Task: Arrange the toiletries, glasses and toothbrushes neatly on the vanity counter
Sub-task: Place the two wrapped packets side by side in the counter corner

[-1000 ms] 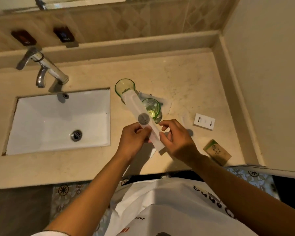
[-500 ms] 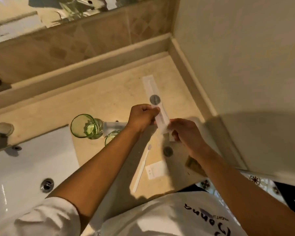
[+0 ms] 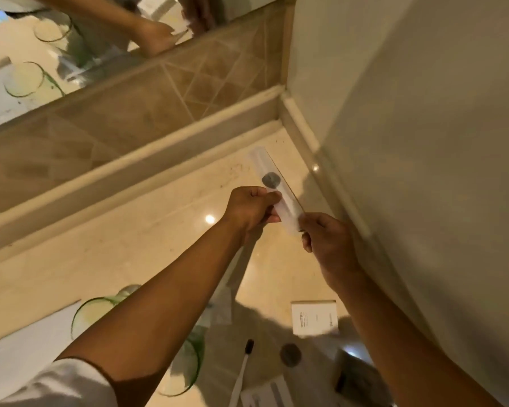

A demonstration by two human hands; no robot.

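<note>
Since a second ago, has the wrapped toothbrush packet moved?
Yes. The packet, held by both hands, has gone from over the green glasses toward the back corner by the wall.

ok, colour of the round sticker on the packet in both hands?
Dark grey sticker on a whitish packet, head view.

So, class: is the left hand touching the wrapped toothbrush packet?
Touching. The head view shows the left hand pinching the packet near its grey sticker.

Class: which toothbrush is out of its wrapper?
The toothbrush lying bare on the counter near the bottom edge; the other is in the wrapper both hands hold.
</note>
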